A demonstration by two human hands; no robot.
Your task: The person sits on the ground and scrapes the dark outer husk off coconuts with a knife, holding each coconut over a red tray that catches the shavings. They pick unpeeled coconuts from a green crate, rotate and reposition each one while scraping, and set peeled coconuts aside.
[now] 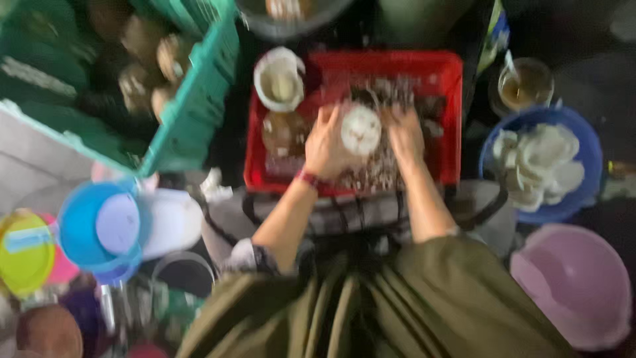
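left hand (324, 147) and right hand (405, 136) clasping a white coconut piece (360, 129), over red crate (450, 73)

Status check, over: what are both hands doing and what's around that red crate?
Left hand and right hand clasp a round white piece over the red crate. Brown scraps beneath. Blue bowl of white pieces right; image blurred.

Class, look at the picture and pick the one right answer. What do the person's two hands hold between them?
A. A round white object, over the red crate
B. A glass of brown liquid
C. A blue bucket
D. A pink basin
A: the left hand and the right hand close on either side of the round white object, above the red crate.
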